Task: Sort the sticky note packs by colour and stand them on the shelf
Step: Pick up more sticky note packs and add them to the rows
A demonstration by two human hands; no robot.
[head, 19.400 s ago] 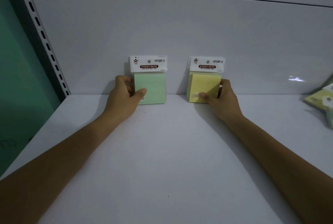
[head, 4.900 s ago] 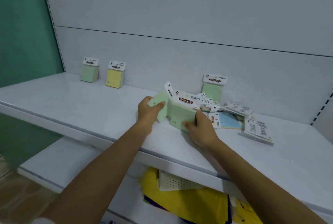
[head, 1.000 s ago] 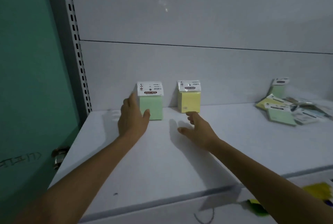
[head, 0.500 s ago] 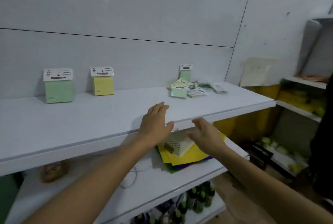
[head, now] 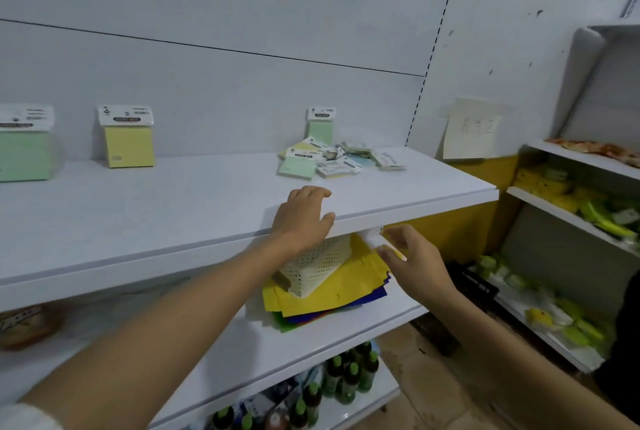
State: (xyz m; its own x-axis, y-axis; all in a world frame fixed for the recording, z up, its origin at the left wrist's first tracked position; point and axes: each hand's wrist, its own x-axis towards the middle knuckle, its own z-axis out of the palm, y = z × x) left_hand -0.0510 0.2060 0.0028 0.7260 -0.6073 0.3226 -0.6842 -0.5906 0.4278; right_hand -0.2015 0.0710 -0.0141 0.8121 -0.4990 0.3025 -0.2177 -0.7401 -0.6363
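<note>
A green sticky note pack (head: 22, 149) and a yellow pack (head: 127, 139) stand upright against the back wall on the white shelf (head: 173, 208), at its left. Farther right a heap of loose packs (head: 332, 159) lies flat, with another green pack (head: 321, 125) standing behind it. My left hand (head: 303, 218) hovers over the shelf's front edge, short of the heap, fingers relaxed and holding nothing. My right hand (head: 412, 256) is lower, just below and in front of the shelf edge, fingers loosely spread and empty.
On the shelf below lie a perforated cream basket (head: 315, 267) and yellow and blue sheets (head: 332, 298). Dark bottles (head: 339, 377) stand on the bottom shelf. A second shelf unit (head: 575, 222) with yellow-green goods stands at the right. A paper sheet (head: 471, 128) hangs on the wall.
The view has swung right along the shelf. Both hands have moved right and forward toward the heap of loose packs; the standing green and yellow packs now sit far left.
</note>
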